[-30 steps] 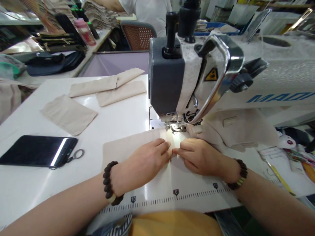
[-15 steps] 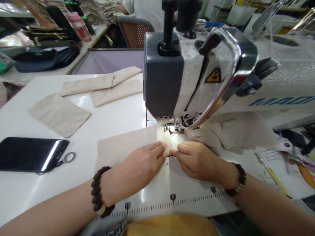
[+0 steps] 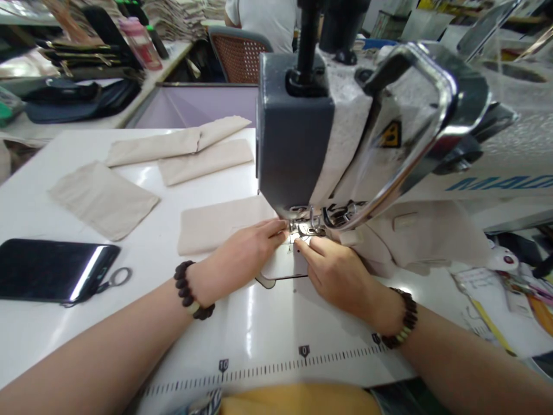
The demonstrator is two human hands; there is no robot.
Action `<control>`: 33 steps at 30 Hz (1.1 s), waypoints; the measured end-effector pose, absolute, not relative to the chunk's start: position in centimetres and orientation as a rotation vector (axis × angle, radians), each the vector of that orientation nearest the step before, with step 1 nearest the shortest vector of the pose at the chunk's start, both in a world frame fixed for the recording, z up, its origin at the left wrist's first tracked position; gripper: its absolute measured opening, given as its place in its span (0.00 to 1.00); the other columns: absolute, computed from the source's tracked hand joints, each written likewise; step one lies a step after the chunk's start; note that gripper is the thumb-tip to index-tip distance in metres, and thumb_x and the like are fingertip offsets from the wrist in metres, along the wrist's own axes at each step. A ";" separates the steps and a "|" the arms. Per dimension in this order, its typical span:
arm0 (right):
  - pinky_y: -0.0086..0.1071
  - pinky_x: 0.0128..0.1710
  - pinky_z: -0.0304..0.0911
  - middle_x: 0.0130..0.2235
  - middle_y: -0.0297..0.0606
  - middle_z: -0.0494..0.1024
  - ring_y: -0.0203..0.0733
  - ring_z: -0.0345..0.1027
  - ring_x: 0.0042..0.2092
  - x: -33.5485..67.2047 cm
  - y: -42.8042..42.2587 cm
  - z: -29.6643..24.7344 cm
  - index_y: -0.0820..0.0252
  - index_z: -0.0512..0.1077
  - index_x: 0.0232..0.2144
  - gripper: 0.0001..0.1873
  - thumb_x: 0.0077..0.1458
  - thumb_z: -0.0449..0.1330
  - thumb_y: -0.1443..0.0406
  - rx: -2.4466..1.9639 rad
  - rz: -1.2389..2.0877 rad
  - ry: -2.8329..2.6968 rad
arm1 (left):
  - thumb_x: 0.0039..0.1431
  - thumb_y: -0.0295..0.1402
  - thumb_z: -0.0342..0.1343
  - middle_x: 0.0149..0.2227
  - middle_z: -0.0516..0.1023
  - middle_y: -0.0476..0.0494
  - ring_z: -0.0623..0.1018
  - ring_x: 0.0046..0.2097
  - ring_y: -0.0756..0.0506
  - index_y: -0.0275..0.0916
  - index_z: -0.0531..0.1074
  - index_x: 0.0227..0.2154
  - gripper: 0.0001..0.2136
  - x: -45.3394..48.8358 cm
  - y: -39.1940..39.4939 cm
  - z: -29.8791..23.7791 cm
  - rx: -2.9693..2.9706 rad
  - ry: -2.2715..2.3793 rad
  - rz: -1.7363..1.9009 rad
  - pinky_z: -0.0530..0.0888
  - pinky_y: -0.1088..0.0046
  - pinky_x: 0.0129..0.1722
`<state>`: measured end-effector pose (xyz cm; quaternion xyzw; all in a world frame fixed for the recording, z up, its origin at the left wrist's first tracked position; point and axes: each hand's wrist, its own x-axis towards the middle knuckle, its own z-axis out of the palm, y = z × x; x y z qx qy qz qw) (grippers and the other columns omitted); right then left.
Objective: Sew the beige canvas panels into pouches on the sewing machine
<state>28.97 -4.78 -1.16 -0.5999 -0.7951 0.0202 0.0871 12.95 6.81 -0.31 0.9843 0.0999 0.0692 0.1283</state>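
A flat beige fabric piece (image 3: 211, 227) lies left of the needle of the sewing machine (image 3: 296, 138), its right end running to the presser foot (image 3: 307, 229). My left hand (image 3: 242, 253) rests over its near edge, fingers pressed together, with the fingertips just left of the foot. Close in front of the foot, my right hand (image 3: 339, 274) has its fingers curled and its thumb and index fingertips at the fabric's end. The fingers partly hide that end. Both wrists wear dark bead bracelets.
More beige fabric pieces (image 3: 103, 199) lie at the left, near a black phone (image 3: 56, 271) with a ring. Assembled beige fabric (image 3: 427, 236) sits under the machine arm. A printed ruler (image 3: 268, 364) runs along the front edge. A person (image 3: 265, 23) sits behind.
The fabric piece has moved away from me, further under the presser foot. Both hands have followed it forward, and the metal plate now shows in front of them. The view has shifted slightly.
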 end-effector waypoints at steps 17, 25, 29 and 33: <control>0.34 0.36 0.62 0.34 0.45 0.73 0.43 0.65 0.35 28.8 -4.8 -1.3 0.73 0.68 0.46 0.18 0.54 0.48 0.75 -1.775 0.061 -2.340 | 0.63 0.22 0.40 0.48 0.72 0.37 0.71 0.52 0.45 0.30 0.66 0.47 0.13 13.4 6.9 -0.6 2.894 0.403 0.263 0.69 0.68 0.52; 0.33 0.29 0.57 0.27 0.38 0.67 0.40 0.59 0.29 29.9 -5.6 -1.3 0.65 0.70 0.34 0.14 0.56 0.45 0.72 -1.481 -0.016 -2.256 | 0.58 0.17 0.37 0.54 0.65 0.21 0.66 0.57 0.37 0.19 0.62 0.51 0.19 10.5 4.0 0.6 3.190 0.464 -0.056 0.66 0.60 0.55; 0.33 0.28 0.55 0.25 0.37 0.65 0.39 0.58 0.28 30.2 -5.9 -0.8 0.63 0.69 0.29 0.13 0.57 0.45 0.72 -1.423 0.009 -2.261 | 0.54 0.15 0.34 0.54 0.66 0.21 0.68 0.56 0.37 0.20 0.62 0.50 0.22 7.1 0.8 1.1 3.286 0.312 0.023 0.68 0.60 0.53; 0.33 0.27 0.54 0.26 0.37 0.65 0.39 0.58 0.28 30.2 -5.9 -0.8 0.63 0.69 0.29 0.13 0.56 0.45 0.72 -1.423 0.044 -2.293 | 0.55 0.14 0.35 0.55 0.67 0.32 0.68 0.56 0.43 0.28 0.60 0.53 0.23 5.8 0.3 1.3 3.215 0.376 0.070 0.68 0.66 0.53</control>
